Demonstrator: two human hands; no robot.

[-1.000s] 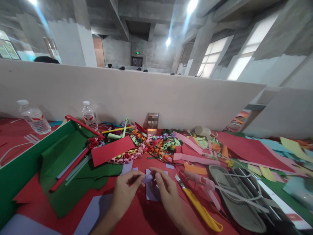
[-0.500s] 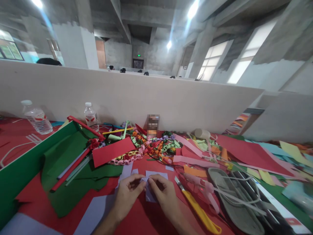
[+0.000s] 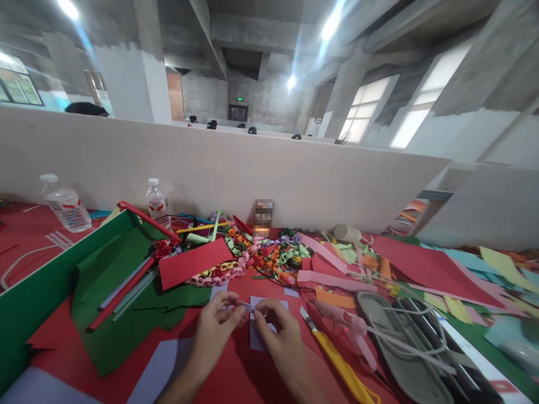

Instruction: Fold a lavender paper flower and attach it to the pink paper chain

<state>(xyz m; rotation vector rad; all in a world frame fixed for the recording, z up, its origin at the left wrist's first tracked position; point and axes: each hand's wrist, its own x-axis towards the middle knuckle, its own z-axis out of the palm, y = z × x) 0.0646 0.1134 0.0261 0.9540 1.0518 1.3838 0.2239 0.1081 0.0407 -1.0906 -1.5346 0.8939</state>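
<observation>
Both hands meet at the lower middle of the head view, over the red table covering. My left hand [image 3: 219,322] pinches one end of a small purple paper piece [image 3: 249,307], and my right hand [image 3: 278,325] pinches its other end. Beneath them lies a flat purple sheet [image 3: 257,336], partly hidden by my right hand. A yellow utility knife [image 3: 337,359] with its blade out rests right of my right hand, beside a pink glue gun [image 3: 347,322].
Colourful paper chains [image 3: 269,255] are heaped behind the hands. A red paper rectangle [image 3: 196,262] and green sheets [image 3: 126,314] lie left. Two bottles [image 3: 158,203] stand near the white partition [image 3: 236,168]. A grey tray [image 3: 387,348] with a cable sits right.
My left hand has moved slightly left and its fingers have shifted on the small purple piece. The view has tilted very slightly.
</observation>
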